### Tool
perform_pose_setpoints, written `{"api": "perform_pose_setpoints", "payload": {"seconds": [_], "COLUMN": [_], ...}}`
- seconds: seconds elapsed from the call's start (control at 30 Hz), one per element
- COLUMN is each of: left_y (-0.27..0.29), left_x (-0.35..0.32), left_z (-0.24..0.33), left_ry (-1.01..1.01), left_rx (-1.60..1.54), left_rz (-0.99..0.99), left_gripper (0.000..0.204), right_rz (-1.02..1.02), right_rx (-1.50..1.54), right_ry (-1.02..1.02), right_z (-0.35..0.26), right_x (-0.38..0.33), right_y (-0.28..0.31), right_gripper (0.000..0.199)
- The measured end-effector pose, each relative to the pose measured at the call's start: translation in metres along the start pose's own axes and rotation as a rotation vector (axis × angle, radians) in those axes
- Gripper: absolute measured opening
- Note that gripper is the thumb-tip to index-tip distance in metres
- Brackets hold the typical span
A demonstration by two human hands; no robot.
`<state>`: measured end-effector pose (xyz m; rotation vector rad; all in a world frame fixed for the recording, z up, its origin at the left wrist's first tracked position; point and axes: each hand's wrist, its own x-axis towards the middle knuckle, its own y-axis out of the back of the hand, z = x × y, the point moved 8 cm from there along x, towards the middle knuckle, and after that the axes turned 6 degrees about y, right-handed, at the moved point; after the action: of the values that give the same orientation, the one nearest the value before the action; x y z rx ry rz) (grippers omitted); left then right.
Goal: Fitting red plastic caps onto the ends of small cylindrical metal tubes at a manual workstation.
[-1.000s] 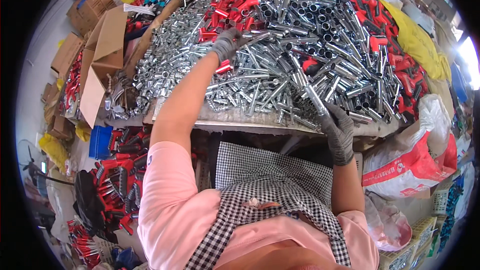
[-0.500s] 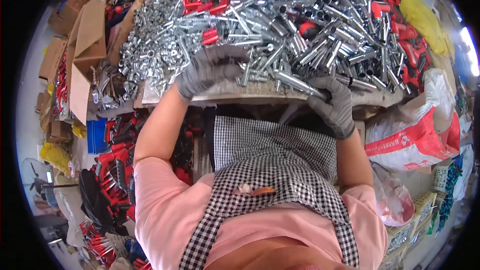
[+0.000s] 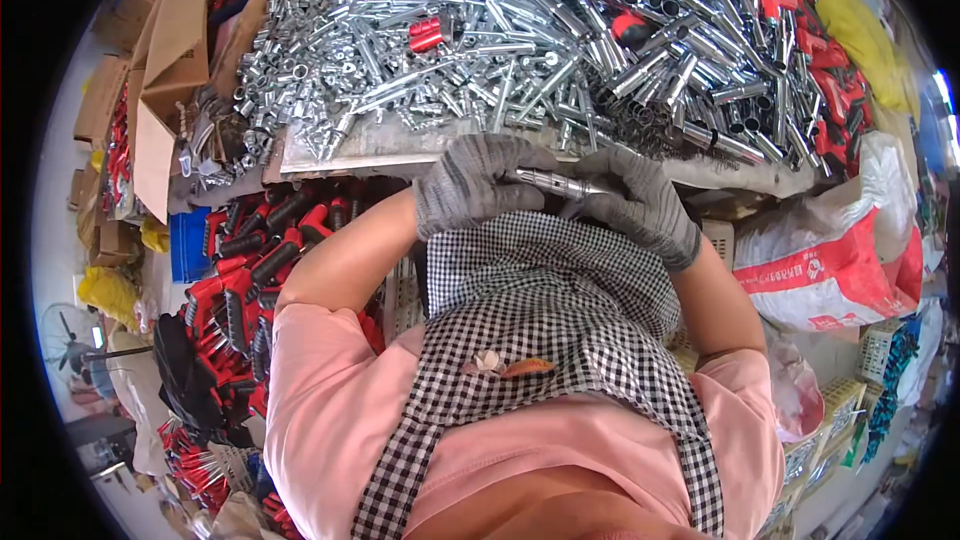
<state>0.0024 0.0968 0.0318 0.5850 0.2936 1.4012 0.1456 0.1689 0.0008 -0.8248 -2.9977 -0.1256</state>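
Between my two grey-gloved hands lies a short shiny metal tube (image 3: 556, 182), level and just off the table's near edge, over my checked apron. My left hand (image 3: 478, 185) is closed around its left end, fingers curled. The other end is gripped by my right hand (image 3: 642, 202), whose thumb and fingers hide part of it. Beyond both hands spreads a heap of small silvery metal pieces (image 3: 440, 65), rods and sockets mixed together. Larger chrome tubes (image 3: 740, 90) lie heaped to the right.
Red plastic parts (image 3: 427, 34) sit among the metal. Below the table at left are red-and-black handles (image 3: 240, 285) and a blue bin (image 3: 188, 245). An open cardboard box (image 3: 172, 80) stands at far left. A white-and-red sack (image 3: 835, 260) bulges at the right.
My left hand has come from over the heap, right and nearer, to the tube. My right hand has drawn the tube off the table edge toward me.
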Motion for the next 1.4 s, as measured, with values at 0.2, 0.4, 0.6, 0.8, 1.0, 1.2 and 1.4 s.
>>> {"api": "perform_pose_setpoints", "payload": {"seconds": [0.2,0.4,0.6,0.8,1.0,1.2,1.4], "left_y": [-0.021,-0.019,-0.053,-0.070,0.005,0.030,0.010], "left_x": [0.011,-0.005,-0.005,0.008,0.090,0.264,0.314], "left_z": [0.000,-0.006,-0.007,-0.018,0.000,-0.041,-0.101], "left_ry": [-0.056,0.226,-0.011,-0.111,-0.089,0.116,0.272], "left_rx": [0.023,-0.266,0.203,0.296,0.657,1.191,1.275], "left_rz": [-0.064,-0.157,-0.227,-0.251,-0.086,0.047,-0.057], "left_gripper": [0.040,0.041,0.046,0.052,0.059,0.036,0.026], "right_rz": [-0.156,-0.200,-0.057,-0.138,0.183,0.408,0.513], "right_rx": [-0.159,-0.529,-0.610,-0.510,-0.196,-0.094,0.054], "right_ry": [-0.068,0.334,0.417,0.149,0.027,0.069,0.032], "right_z": [0.014,-0.037,-0.018,0.008,0.000,0.009,0.008], "right_x": [0.001,-0.005,-0.020,-0.004,-0.022,-0.030,-0.045], "right_y": [-0.016,-0.012,-0.020,-0.009,0.045,0.065,0.065], "right_gripper": [0.066,0.051,0.058,0.056,0.037,0.043,0.034]}}
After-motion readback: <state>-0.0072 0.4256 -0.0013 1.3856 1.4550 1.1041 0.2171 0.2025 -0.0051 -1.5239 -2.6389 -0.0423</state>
